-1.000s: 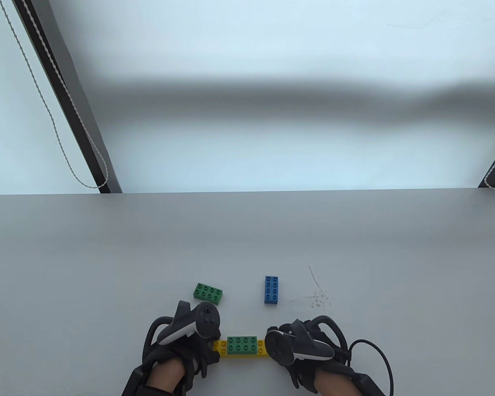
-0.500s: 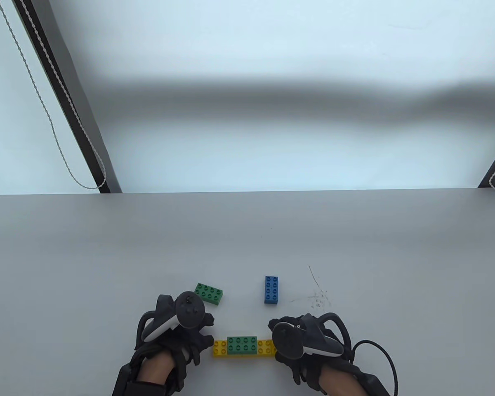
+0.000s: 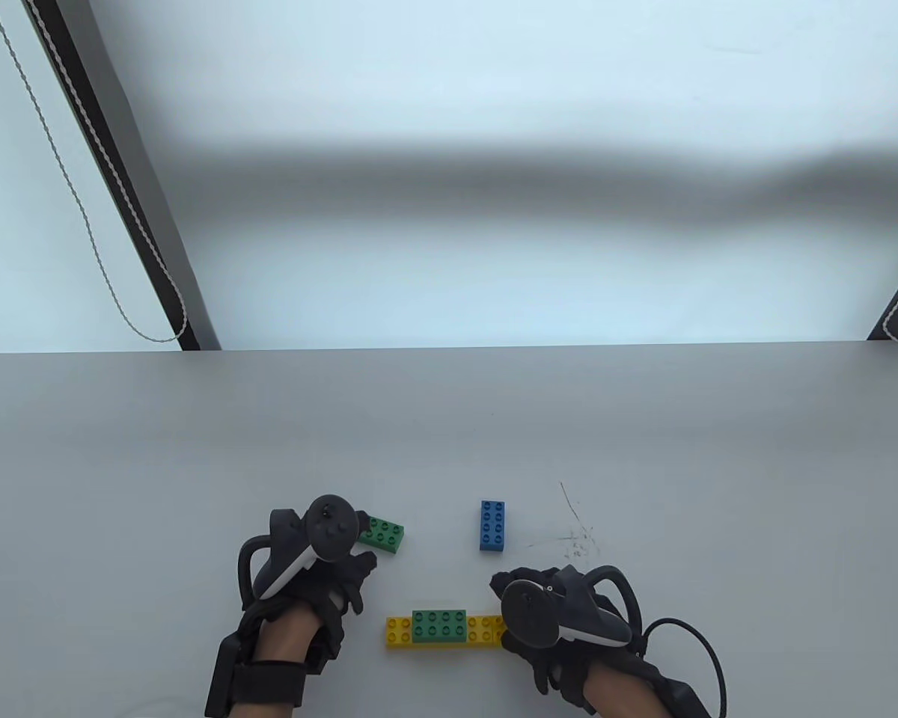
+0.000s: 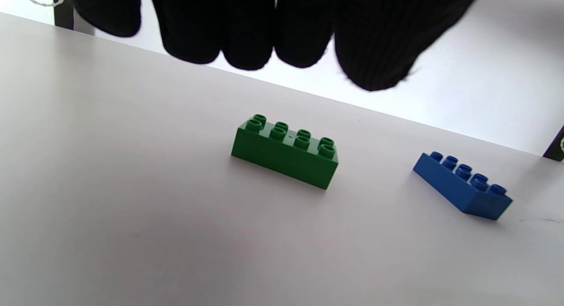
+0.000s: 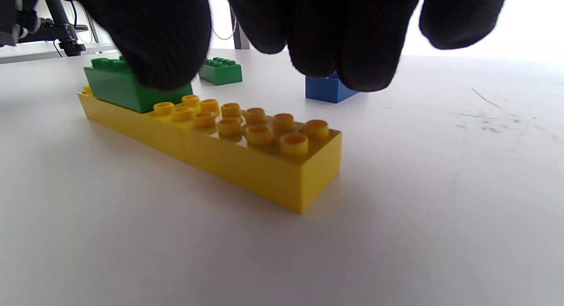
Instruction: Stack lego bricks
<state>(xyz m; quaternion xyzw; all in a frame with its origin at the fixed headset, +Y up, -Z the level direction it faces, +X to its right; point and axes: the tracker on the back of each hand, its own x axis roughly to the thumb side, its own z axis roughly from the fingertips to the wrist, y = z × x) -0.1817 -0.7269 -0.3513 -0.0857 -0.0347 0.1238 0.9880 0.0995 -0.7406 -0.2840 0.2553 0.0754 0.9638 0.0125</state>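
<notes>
A long yellow brick base point(image 3: 483, 630) lies near the front edge, with a green brick point(image 3: 439, 626) pressed on its middle. A loose green brick point(image 3: 387, 535) lies behind it to the left. A blue brick point(image 3: 492, 525) lies behind it to the right. My left hand point(image 3: 348, 568) hovers open just left of the loose green brick point(image 4: 285, 150), its fingers point(image 4: 246, 37) above it and not touching. My right hand point(image 3: 507, 585) is open over the base's right end point(image 5: 246, 152), its fingers point(image 5: 348, 42) above the studs, holding nothing.
The grey table's point(image 3: 194, 449) far edge runs across the middle of the table view. Scratch marks point(image 3: 576, 538) lie right of the blue brick. A black cable point(image 3: 700, 651) trails from my right wrist.
My left hand has left the yellow base's left end and moved back and left to the loose green brick. My right hand has drawn slightly right. The bricks have not moved.
</notes>
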